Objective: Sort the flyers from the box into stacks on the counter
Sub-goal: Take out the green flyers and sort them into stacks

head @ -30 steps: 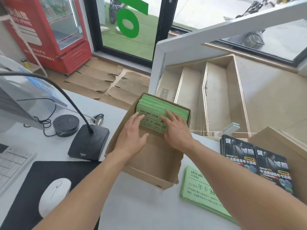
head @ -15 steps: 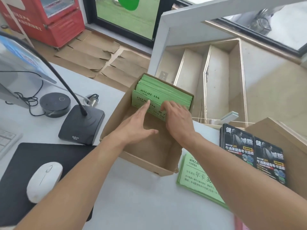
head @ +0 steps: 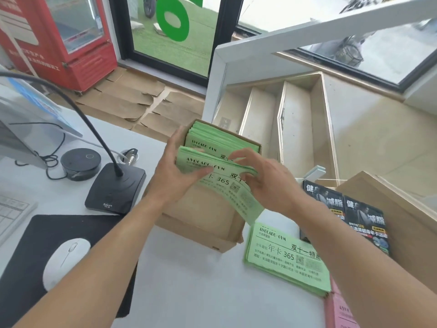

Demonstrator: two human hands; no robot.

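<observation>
Head camera looks down and I see both hands on one bundle of green flyers (head: 212, 183), lifted above the open cardboard box (head: 196, 229). My left hand (head: 176, 172) grips the bundle's left end, thumb across the printed front, fingers behind. My right hand (head: 264, 179) pinches the right end, fingers curled over the top edge. The bundle sags toward its lower right corner. Behind it, more green flyers (head: 220, 140) stand packed in the box's far end. Right of the box, a flat green stack (head: 283, 259) lies on the white counter (head: 201, 292). Dark flyers (head: 354, 209) sit beyond my right forearm, and pink ones (head: 340, 313) lie at the bottom edge. Left of the box stands a desk microphone (head: 115, 188), with a white mouse (head: 66, 262) on a black pad (head: 35, 233).
</observation>
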